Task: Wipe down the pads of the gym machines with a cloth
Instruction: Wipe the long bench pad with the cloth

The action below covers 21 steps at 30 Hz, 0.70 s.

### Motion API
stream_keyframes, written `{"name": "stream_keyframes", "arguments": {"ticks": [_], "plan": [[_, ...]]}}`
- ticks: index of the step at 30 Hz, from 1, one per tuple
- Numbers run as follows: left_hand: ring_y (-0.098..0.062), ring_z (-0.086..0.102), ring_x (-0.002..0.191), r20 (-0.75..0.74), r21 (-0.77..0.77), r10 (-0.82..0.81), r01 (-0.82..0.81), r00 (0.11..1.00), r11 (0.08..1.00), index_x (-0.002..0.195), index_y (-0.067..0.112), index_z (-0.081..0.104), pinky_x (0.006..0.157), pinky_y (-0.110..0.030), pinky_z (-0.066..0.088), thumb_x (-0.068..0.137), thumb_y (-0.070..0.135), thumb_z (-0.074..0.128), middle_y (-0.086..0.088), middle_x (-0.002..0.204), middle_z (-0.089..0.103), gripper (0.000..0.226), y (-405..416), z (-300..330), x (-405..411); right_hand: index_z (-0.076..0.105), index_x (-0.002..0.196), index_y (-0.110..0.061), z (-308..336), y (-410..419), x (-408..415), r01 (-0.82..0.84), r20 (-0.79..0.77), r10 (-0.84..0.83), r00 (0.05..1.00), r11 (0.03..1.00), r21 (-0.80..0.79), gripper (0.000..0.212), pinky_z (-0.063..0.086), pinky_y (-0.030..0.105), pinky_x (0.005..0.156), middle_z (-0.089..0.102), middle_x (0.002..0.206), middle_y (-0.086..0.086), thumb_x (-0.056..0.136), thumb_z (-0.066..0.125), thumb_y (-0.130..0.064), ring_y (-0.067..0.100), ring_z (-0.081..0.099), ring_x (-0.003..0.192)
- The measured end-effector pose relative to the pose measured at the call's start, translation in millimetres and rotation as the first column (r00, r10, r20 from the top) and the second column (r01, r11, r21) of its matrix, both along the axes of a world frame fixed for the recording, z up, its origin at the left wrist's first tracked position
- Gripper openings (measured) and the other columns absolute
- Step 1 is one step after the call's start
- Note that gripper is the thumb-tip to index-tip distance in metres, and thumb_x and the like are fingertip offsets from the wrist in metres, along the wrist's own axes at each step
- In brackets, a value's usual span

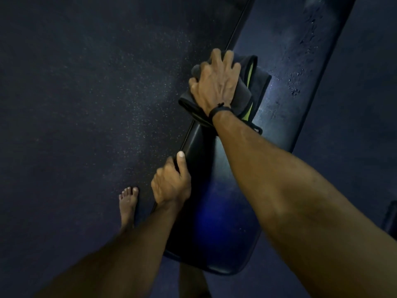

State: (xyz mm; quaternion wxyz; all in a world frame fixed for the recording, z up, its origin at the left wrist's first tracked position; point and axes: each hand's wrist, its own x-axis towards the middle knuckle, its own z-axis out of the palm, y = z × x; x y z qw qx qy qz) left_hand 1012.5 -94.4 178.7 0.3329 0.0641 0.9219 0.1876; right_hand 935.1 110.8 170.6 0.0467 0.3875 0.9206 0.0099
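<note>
A long black padded bench [217,214] runs from the bottom centre up to the top right. Its upper part is scuffed and dotted with droplets. A folded dark grey cloth [256,82] with a yellow-green inner layer lies on the pad near its left edge. My right hand [214,82] grips the cloth from above, fingers curled over its far side, and presses it onto the pad. Lower down, my left hand [170,183] grips the pad's left edge, thumb on top.
Dark speckled rubber flooring [86,104] fills the left half. My bare left foot [128,205] stands on it beside the bench. A dark object [390,218] shows at the right edge.
</note>
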Motion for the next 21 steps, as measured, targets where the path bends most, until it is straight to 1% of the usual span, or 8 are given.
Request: {"name": "stream_keyframes", "arguments": {"ticks": [4, 6, 8, 11, 13, 17, 20, 21], "plan": [[-0.029, 0.061, 0.098, -0.018, 0.117, 0.030, -0.027, 0.999, 0.993, 0.125, 0.015, 0.053, 0.079, -0.035, 0.034, 0.104, 0.055, 0.025, -0.008, 0.109, 0.064, 0.053, -4, -8, 0, 0.072, 0.105, -0.020, 2, -11, 0, 0.000, 0.017, 0.000, 1.000, 1.000, 0.020, 0.035, 0.029, 0.043, 0.088, 0.050, 0.132, 0.004, 0.089, 0.054, -0.045, 0.031, 0.041, 0.123], [-0.027, 0.057, 0.115, -0.005, 0.194, 0.034, -0.032, 0.999, 0.981, 0.142, 0.019, 0.042, 0.086, -0.032, 0.032, 0.103, 0.058, 0.026, -0.008, 0.136, 0.057, 0.058, -9, -9, 4, 0.071, 0.107, -0.021, 2, -31, 10, 0.002, 0.034, -0.003, 0.999, 1.000, 0.031, 0.035, 0.029, 0.044, 0.090, 0.049, 0.134, 0.004, 0.090, 0.053, -0.045, 0.031, 0.040, 0.125], [-0.021, 0.050, 0.126, 0.083, 0.336, 0.117, -0.138, 0.990, 0.931, 0.151, 0.022, 0.033, 0.093, -0.031, 0.030, 0.103, 0.060, 0.026, -0.001, 0.148, 0.047, 0.062, -11, -8, 5, 0.071, 0.108, -0.021, 2, -55, 19, -0.005, 0.047, 0.004, 0.999, 0.999, 0.033, 0.035, 0.030, 0.044, 0.090, 0.049, 0.135, 0.004, 0.090, 0.053, -0.044, 0.032, 0.040, 0.128], [-0.022, 0.053, 0.119, 0.267, 0.540, 0.352, -0.442, 0.897, 0.717, 0.150, 0.015, 0.032, 0.091, -0.033, 0.042, 0.096, 0.059, 0.030, -0.004, 0.144, 0.046, 0.070, -26, -9, -10, 0.072, 0.102, -0.023, 6, -100, 39, -0.028, 0.050, 0.028, 0.998, 1.000, -0.004, 0.030, 0.031, 0.044, 0.084, 0.053, 0.128, 0.003, 0.089, 0.055, -0.042, 0.031, 0.043, 0.121], [-0.025, 0.058, 0.106, 0.227, 0.588, 0.457, -0.495, 0.860, 0.639, 0.145, 0.010, 0.035, 0.082, -0.033, 0.047, 0.099, 0.053, 0.033, -0.012, 0.138, 0.049, 0.063, -48, -9, -33, 0.074, 0.094, -0.023, 10, -139, 57, -0.036, 0.025, 0.038, 0.999, 0.998, -0.058, 0.024, 0.030, 0.043, 0.080, 0.056, 0.122, 0.003, 0.086, 0.059, -0.041, 0.030, 0.044, 0.115], [-0.024, 0.059, 0.093, 0.127, 0.592, 0.464, -0.442, 0.877, 0.674, 0.134, 0.010, 0.041, 0.070, -0.030, 0.047, 0.106, 0.038, 0.040, -0.006, 0.121, 0.051, 0.040, -91, -13, -75, 0.073, 0.087, -0.022, 16, -239, 104, -0.078, -0.012, 0.077, 0.997, 0.983, -0.169, 0.019, 0.028, 0.041, 0.076, 0.056, 0.110, 0.003, 0.081, 0.067, -0.039, 0.027, 0.041, 0.102], [-0.017, 0.063, 0.074, 0.121, 0.572, 0.385, -0.381, 0.915, 0.727, 0.111, 0.014, 0.056, 0.058, -0.025, 0.045, 0.106, 0.022, 0.045, -0.006, 0.103, 0.064, 0.015, -101, -17, -82, 0.071, 0.089, -0.021, 20, -289, 140, -0.128, -0.100, 0.104, 0.990, 0.954, -0.271, 0.027, 0.026, 0.039, 0.073, 0.058, 0.113, 0.002, 0.077, 0.073, -0.046, 0.025, 0.043, 0.095], [-0.014, 0.063, 0.064, 0.108, 0.570, 0.353, -0.349, 0.929, 0.744, 0.100, 0.016, 0.059, 0.055, -0.025, 0.045, 0.106, 0.018, 0.042, -0.004, 0.094, 0.067, 0.018, -101, -16, -77, 0.070, 0.094, -0.023, 19, -300, 154, -0.138, -0.128, 0.105, 0.986, 0.950, -0.279, 0.031, 0.026, 0.039, 0.073, 0.058, 0.118, 0.001, 0.077, 0.072, -0.049, 0.024, 0.043, 0.094]]}}
